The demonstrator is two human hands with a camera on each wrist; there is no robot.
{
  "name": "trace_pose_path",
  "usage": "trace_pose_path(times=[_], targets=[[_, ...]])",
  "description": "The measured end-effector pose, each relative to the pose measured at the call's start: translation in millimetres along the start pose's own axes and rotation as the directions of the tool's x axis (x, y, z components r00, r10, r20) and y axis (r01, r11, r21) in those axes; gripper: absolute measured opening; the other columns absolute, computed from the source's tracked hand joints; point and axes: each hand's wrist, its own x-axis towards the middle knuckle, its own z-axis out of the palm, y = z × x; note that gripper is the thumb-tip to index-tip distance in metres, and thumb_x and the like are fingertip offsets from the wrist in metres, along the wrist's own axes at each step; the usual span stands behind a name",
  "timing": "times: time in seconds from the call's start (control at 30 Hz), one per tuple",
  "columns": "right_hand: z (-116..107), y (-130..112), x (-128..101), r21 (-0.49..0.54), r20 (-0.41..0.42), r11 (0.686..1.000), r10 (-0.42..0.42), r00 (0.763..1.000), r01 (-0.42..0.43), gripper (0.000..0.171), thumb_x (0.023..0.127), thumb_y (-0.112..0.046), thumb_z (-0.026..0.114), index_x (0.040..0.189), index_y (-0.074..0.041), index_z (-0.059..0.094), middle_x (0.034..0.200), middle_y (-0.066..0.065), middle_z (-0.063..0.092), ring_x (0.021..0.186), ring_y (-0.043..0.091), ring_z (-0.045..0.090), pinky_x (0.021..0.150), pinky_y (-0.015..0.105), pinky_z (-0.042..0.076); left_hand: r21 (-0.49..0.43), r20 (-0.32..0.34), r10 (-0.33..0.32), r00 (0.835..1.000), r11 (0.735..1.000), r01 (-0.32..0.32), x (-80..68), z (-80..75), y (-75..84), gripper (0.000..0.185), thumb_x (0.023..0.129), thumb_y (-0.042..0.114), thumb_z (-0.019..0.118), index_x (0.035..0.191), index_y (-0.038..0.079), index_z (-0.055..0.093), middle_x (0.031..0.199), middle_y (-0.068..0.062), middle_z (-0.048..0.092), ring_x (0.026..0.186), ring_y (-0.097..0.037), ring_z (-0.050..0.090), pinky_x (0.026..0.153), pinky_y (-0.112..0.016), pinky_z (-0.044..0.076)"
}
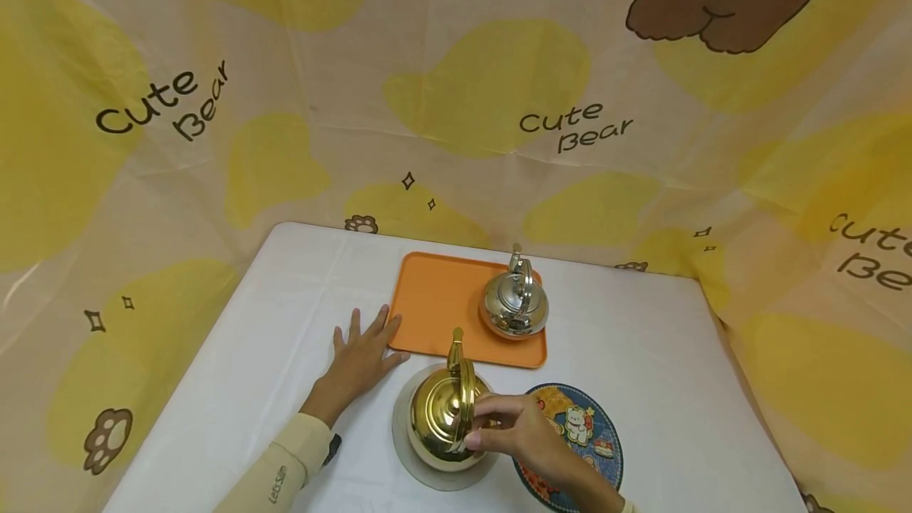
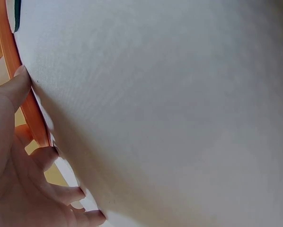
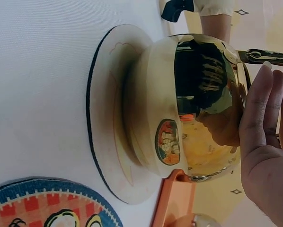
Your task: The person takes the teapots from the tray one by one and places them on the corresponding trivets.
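A gold kettle [image 1: 442, 414] stands upright on a round beige coaster [image 1: 436, 481] near the table's front edge. My right hand [image 1: 476, 424] reaches in from the right, its fingers and thumb curled onto the kettle's arched handle [image 1: 466, 386]. The right wrist view shows the kettle [image 3: 193, 104] on its coaster [image 3: 108, 118], with my fingers [image 3: 267, 142] against the handle. My left hand [image 1: 381, 339] lies flat on the white cloth and holds nothing. Its thumb [image 2: 11, 92] touches the orange tray's [image 2: 30, 109] front left corner.
A silver kettle [image 1: 514, 307] sits on the right side of the orange tray [image 1: 435, 299] behind the gold one. A blue patterned coaster [image 1: 594, 438] lies under my right wrist. Printed bear cloth hangs around the white table [image 1: 271, 299].
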Motion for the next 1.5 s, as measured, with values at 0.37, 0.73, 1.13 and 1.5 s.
trace_pose_path(times=[0.37, 0.73, 1.13, 1.5], targets=[[0.1, 2.4, -1.4, 0.034, 0.027, 0.998, -0.056, 0.998, 0.055, 0.024, 0.100, -0.003, 0.071, 0.119, 0.012, 0.070, 0.104, 0.003, 0.069, 0.096, 0.011, 0.069, 0.081, 0.029, 0.063, 0.002, 0.010, -0.003, 1.000, 1.000, 0.003, 0.8, -1.1, -0.2, 0.074, 0.102, 0.048, 0.067, 0.162, 0.012, 0.044, 0.172, -0.018, 0.031, 0.152, -0.067, 0.016, 0.111, -0.089, 0.016], [-9.4, 1.4, 0.1, 0.042, 0.025, 0.997, -0.061, 0.998, 0.059, 0.028, 0.100, 0.000, 0.068, 0.125, 0.014, 0.065, 0.101, 0.002, 0.071, 0.089, 0.009, 0.071, 0.079, 0.028, 0.063, -0.001, 0.004, -0.003, 1.000, 1.000, 0.003, -0.4, -0.7, 0.3, 0.074, 0.101, 0.048, 0.068, 0.161, 0.012, 0.046, 0.171, -0.019, 0.033, 0.152, -0.068, 0.016, 0.111, -0.089, 0.016], [-26.9, -11.2, 1.9, -0.106, -0.058, 0.994, -0.019, 0.998, 0.013, 0.027, 0.101, -0.005, 0.068, 0.126, 0.007, 0.071, 0.117, 0.015, 0.074, 0.098, 0.017, 0.076, 0.082, 0.037, 0.065, -0.002, 0.011, -0.006, 1.000, 1.000, 0.006, 1.3, -0.9, -0.8, 0.075, 0.101, 0.049, 0.068, 0.163, 0.013, 0.044, 0.173, -0.018, 0.030, 0.153, -0.067, 0.013, 0.112, -0.089, 0.014], [-50.4, -16.3, 6.6, -0.176, -0.136, 0.980, -0.113, 0.984, 0.088, 0.033, 0.101, -0.003, 0.067, 0.131, 0.010, 0.065, 0.119, 0.020, 0.072, 0.095, 0.015, 0.071, 0.075, 0.040, 0.065, -0.019, -0.004, -0.004, 1.000, 1.000, 0.004, 0.7, 1.5, -1.5, 0.075, 0.100, 0.047, 0.070, 0.162, 0.012, 0.045, 0.172, -0.019, 0.031, 0.153, -0.067, 0.014, 0.112, -0.089, 0.014]])
